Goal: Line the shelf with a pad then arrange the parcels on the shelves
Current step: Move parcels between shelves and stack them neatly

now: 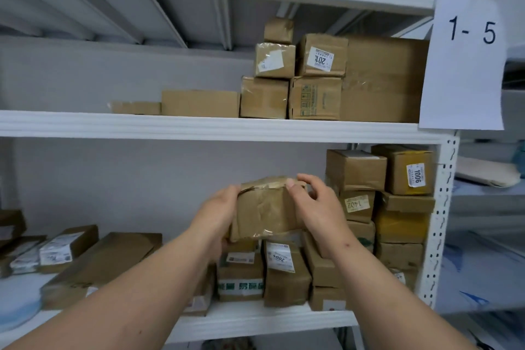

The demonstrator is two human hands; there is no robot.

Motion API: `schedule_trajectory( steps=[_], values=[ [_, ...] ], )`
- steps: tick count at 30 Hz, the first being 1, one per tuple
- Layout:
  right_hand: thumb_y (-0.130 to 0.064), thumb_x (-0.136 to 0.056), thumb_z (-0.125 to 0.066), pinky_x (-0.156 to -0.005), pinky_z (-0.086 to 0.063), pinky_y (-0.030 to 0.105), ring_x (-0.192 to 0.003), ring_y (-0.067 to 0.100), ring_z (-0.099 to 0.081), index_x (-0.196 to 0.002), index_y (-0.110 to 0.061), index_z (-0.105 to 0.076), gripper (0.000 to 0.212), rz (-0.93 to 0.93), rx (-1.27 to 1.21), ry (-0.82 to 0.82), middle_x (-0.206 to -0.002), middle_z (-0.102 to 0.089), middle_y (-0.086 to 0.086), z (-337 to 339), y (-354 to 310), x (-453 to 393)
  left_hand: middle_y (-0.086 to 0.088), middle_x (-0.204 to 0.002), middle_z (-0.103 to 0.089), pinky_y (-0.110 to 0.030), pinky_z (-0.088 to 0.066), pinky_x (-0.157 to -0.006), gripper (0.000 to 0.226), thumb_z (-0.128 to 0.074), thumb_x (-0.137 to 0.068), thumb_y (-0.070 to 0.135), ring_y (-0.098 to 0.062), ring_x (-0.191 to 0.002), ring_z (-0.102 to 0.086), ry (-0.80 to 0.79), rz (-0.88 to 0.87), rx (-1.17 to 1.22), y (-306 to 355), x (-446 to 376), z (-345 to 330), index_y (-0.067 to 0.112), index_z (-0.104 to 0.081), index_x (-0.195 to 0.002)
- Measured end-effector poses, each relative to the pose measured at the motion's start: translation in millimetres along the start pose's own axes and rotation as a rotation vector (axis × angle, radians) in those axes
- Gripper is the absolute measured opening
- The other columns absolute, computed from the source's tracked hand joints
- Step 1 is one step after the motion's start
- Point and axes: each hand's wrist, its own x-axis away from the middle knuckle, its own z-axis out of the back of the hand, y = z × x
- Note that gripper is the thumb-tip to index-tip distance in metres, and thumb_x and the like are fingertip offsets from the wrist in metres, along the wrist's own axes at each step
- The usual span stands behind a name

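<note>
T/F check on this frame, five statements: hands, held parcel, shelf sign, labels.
1. Both hands grip one crumpled brown taped parcel: left hand, right hand. True.
2. The white paper sign reads 2-3. False: 1-5.
3. The upper shelf holds no boxes. False: brown cardboard boxes are stacked at its right.
4. A box label reads 1006. True.
5. The held parcel rests on the upper shelf. False: it is held in front of the lower bay.

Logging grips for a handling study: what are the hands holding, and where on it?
A taped brown parcel: left hand on its left side, right hand over its top right corner.
</note>
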Motion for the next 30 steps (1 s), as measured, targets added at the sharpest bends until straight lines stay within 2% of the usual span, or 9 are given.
schedule_trajectory(
  steps=[2, 5, 12, 16, 20, 23, 25, 27, 30],
  values=[
    [-0.067, -0.085, -0.056, -0.082, -0.053, 0.036, -0.109, 0.017, -0.054, -0.13, -0.04, -0.052, 0.053, 0.028, 0.025, -0.03, -0.128, -0.052, -0.001, -8.7, -22.8, 9.3, -0.011, -0.096, -0.065, -0.041, -0.059, -0.081, 0.044, -0.04, -0.098, 0.057, -0.024, -0.084, -0.062, 0.03, -0.023, -0.058, 13.2, 15.6, 24.5, 0.019, -0.062, -0.102],
    [-0.068, -0.082, -0.056, -0.074, -0.058, 0.04, -0.099, 0.021, -0.059, -0.117, -0.036, -0.056, 0.048, 0.023, -0.014, -0.064, -0.118, -0.057, 0.0, -24.4, -60.6, 23.5, -0.009, -0.093, -0.061, -0.032, -0.051, -0.064, 0.051, -0.036, -0.095, 0.068, -0.023, -0.082, -0.058, 0.057, -0.079, -0.087, 32.6, 42.6, 63.5, 0.022, -0.058, -0.096],
    [-0.049, -0.095, -0.054, -0.057, -0.041, 0.029, -0.074, 0.017, -0.052, -0.097, -0.021, -0.062, 0.029, 0.032, -0.224, -0.106, -0.09, -0.059, 0.0, -45.8, -151.9, 58.8, -0.005, -0.092, -0.065, -0.032, -0.042, -0.073, 0.053, -0.044, -0.092, 0.068, -0.022, -0.08, -0.053, 0.11, -0.318, -0.183, 84.1, 95.1, 145.1, 0.02, -0.066, -0.092],
    [-0.051, -0.094, -0.053, -0.067, -0.044, 0.033, -0.089, 0.02, -0.058, -0.089, -0.025, -0.061, 0.027, 0.202, -0.32, -0.091, -0.105, -0.062, 0.0, -56.4, -198.6, 73.2, -0.006, -0.091, -0.069, -0.039, -0.05, -0.084, 0.054, -0.048, -0.092, 0.065, -0.024, -0.088, -0.062, 0.236, -0.608, -0.237, 116.0, 122.6, 180.2, 0.016, -0.07, -0.085],
    [-0.054, -0.093, -0.053, -0.073, -0.045, 0.037, -0.085, 0.019, -0.052, -0.072, -0.026, -0.05, 0.035, 0.404, -0.414, -0.038, -0.101, -0.055, 0.005, -66.0, -233.6, 83.3, -0.012, -0.08, -0.067, -0.042, -0.046, -0.067, 0.056, -0.048, -0.09, 0.059, -0.026, -0.072, -0.058, 0.418, -0.995, -0.271, 135.1, 147.8, 201.2, 0.008, -0.07, -0.085],
    [-0.061, -0.088, -0.05, -0.1, -0.047, 0.047, -0.105, 0.015, -0.057, -0.1, -0.038, -0.062, 0.029, 0.499, -0.445, -0.027, -0.116, -0.058, 0.002, -72.9, -248.6, 80.6, 0.013, -0.07, -0.066, -0.035, -0.045, -0.067, 0.037, -0.049, -0.091, 0.056, -0.007, -0.072, -0.059, 0.541, -1.146, -0.263, 144.1, 151.5, 210.3, 0.027, -0.069, -0.08],
    [-0.056, -0.094, -0.049, -0.106, -0.043, 0.042, -0.109, 0.004, -0.054, -0.129, -0.037, -0.056, 0.04, 0.539, -0.415, -0.003, -0.125, -0.053, -0.005, -77.3, -251.9, 74.1, 0.029, -0.079, -0.064, -0.021, -0.045, -0.073, 0.025, -0.052, -0.094, 0.053, 0.001, -0.082, -0.06, 0.613, -1.171, -0.253, 147.9, 143.1, 214.4, 0.037, -0.069, -0.089],
    [-0.043, -0.1, -0.048, -0.108, -0.04, 0.036, -0.109, -0.001, -0.051, -0.141, -0.037, -0.047, 0.041, 0.565, -0.407, 0.011, -0.13, -0.048, -0.006, -79.1, -252.9, 63.9, 0.026, -0.093, -0.066, -0.02, -0.047, -0.083, 0.027, -0.052, -0.096, 0.05, 0.0, -0.095, -0.06, 0.631, -1.183, -0.249, 151.6, 127.8, 213.3, 0.031, -0.071, -0.105],
    [-0.025, -0.101, -0.051, -0.111, -0.04, 0.036, -0.112, 0.002, -0.05, -0.145, -0.039, -0.041, 0.047, 0.556, -0.448, -0.005, -0.133, -0.045, -0.005, -79.0, -251.3, 38.7, 0.014, -0.118, -0.065, -0.033, -0.045, -0.101, 0.035, -0.051, -0.1, 0.04, -0.014, -0.118, -0.058, 0.569, -1.147, -0.301, 158.1, 97.8, 201.5, 0.024, -0.062, -0.129]
  ],
)
